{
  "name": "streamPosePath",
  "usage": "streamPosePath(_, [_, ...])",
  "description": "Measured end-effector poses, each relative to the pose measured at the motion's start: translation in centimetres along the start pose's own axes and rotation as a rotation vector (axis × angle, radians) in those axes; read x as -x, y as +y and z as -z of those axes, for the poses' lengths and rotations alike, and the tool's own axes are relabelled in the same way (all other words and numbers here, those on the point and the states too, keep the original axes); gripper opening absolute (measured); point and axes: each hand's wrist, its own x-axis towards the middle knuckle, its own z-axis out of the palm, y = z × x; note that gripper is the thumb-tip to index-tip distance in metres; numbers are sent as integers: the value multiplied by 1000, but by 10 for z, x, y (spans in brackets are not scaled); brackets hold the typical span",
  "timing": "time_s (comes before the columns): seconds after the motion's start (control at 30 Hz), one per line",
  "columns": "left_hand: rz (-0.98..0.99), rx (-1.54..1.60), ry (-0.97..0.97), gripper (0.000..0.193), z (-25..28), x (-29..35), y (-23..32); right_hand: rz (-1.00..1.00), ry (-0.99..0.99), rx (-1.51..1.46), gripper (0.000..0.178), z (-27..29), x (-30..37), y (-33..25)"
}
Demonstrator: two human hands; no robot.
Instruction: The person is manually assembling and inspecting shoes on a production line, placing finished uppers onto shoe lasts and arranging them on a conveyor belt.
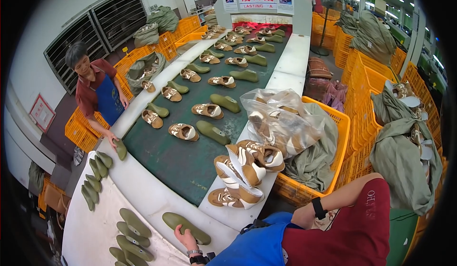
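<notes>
Olive plastic under the left hand (184,236): fingers closed over the near end of one olive last (186,228), flat on the white table (143,194), toe end pointing away from the hand toward the green belt (176,161). Right hand (302,216) drawn in against the body behind the blue apron, mostly hidden; open or clenched, cannot tell.

Judged from the grip:
- Better to take hold nearer the middle of the last than at its tip, to stop it swinging.
- Lift clear of the table edge rather than dragging.
- Keep the wrist low, well short of the stacked uppers (240,173) just beyond and to the right of the hand.

Counted:
- One last in the hand.
- About five loose lasts (131,237) just left of the hand, overlapping, so not sure.
- About six more lasts (95,175) farther off to the left and ahead.
- One under a co-worker's hand (112,140).
- Four or so brown-and-white uppers in the stack, piled and hard to separate.
- On the belt ahead, two lanes of shoe and last side by side: at least a dozen such pairs, the farthest too small to count.
- One clear bag (281,118) of more uppers to the right, resting on one orange crate (340,128).
</notes>
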Motion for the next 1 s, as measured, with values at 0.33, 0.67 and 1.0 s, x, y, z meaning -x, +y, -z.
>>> streamPosePath(0.33, [-56, -64, 25, 34, -1, 3, 8, -27, -124, 88, 33, -15, -3, 3])
streamPosePath(0.67, [-108, -223, -193, 52, -12, 31, 22, -130, -121, -229, 38, -1, 7, 12])
streamPosePath(1.0, [-193, -416, -270, 60, -109, -131, 37, -175, 30, -422, 35, -4, 12, 16])
